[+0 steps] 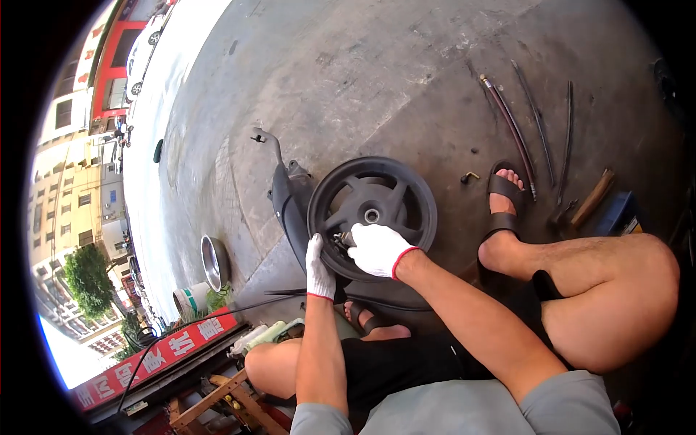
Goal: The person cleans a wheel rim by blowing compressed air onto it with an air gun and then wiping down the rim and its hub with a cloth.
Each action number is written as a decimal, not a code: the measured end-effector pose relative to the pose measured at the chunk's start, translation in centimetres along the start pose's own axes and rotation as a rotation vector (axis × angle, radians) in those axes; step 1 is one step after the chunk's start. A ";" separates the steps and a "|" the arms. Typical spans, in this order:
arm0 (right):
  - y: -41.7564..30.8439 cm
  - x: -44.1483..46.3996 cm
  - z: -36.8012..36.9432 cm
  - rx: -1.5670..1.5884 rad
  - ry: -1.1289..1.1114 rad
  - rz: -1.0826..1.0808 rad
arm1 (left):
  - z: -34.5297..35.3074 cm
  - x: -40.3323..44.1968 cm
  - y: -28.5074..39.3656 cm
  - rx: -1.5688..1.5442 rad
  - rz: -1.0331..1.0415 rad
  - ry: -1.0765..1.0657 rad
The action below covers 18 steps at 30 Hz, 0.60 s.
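A black spoked wheel rim [401, 194] without a tire lies before me, its hub ring at the centre. My left hand [319, 268], in a white glove, is wrapped round the rim's lower left edge. Over the lower spokes is my right hand [378, 250], also gloved, its fingers closed on a small metal part [344, 238] near the rim's inner wall. What that part is cannot be made out. Beside the rim on the left lies a dark scooter part [288, 206] with a curved arm.
Hoses [516, 134] and a tire lever [565, 145] lie at the upper right. A hammer [593, 197] and a blue box [618, 214] are right of my sandalled foot. A metal bowl [214, 262] stands left. A small valve [470, 177] lies on the floor.
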State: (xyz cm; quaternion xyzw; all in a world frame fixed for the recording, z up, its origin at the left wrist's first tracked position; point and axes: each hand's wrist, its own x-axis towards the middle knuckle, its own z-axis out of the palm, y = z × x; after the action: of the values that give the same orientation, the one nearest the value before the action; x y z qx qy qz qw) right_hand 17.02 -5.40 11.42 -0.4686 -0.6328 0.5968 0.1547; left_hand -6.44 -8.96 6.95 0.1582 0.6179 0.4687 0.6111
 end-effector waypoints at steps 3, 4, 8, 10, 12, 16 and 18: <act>-0.2 0.3 -0.2 0.014 0.010 -0.026 | 0.6 -0.4 0.0 -0.038 -0.010 0.028; -0.2 0.6 -0.1 0.022 0.007 -0.022 | 0.1 -0.3 -0.1 -0.032 -0.016 0.033; 0.0 0.9 0.1 0.077 -0.035 0.055 | -0.1 -0.5 0.0 -0.016 -0.015 0.004; -0.1 0.9 0.2 0.083 -0.023 0.066 | 0.1 -0.7 0.3 -0.005 -0.007 -0.016; -0.2 1.0 0.4 0.136 -0.004 0.162 | 0.5 -1.0 0.8 -0.013 -0.026 -0.062; -0.4 0.7 0.2 0.087 -0.034 0.087 | 1.6 -1.7 1.7 -0.016 0.005 -0.052; -0.6 0.7 -0.1 0.095 0.017 0.096 | 0.9 -1.3 1.6 -0.014 0.011 -0.044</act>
State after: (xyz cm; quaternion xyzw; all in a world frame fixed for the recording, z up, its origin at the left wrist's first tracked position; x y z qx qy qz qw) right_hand 16.46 -4.75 11.76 -0.4954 -0.5791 0.6290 0.1532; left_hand -5.95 -8.78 9.19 0.1674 0.6003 0.4728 0.6230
